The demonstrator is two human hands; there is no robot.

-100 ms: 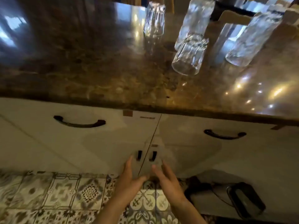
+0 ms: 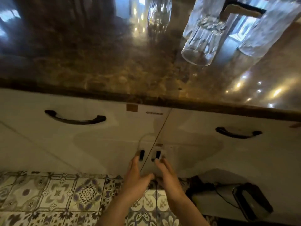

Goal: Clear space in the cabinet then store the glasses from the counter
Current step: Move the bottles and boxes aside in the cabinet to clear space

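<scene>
- Nothing of the task is showing as done yet: cabinet doors are sitting closed, so clearing inside has not begun, and the storing step is waiting on that.
- Counter (image 2: 97, 66), dark polished stone, is filling the upper half of the view and carrying all the glassware.
- Two white cabinet doors, left door (image 2: 91, 144) and right door (image 2: 211, 154), are meeting at a centre seam below the counter edge; the interior is hidden.
- Several clear glasses are standing on the counter well above the hands: one nearest the edge (image 2: 199, 46), one further left (image 2: 158, 12), another at right (image 2: 263, 28). Exact count is unclear, since blur and reflections are interfering.
- Left hand (image 2: 137, 180) is reaching with fingers extended and loosely spread, holding nothing; fingertips are arriving at the small dark pull (image 2: 141, 154) on the left door.
- Right hand (image 2: 168, 176) is likewise spread and empty, fingertips at the matching pull (image 2: 157, 154); a firm grip is not yet evident.
- Judgement: opening step is just starting.
</scene>
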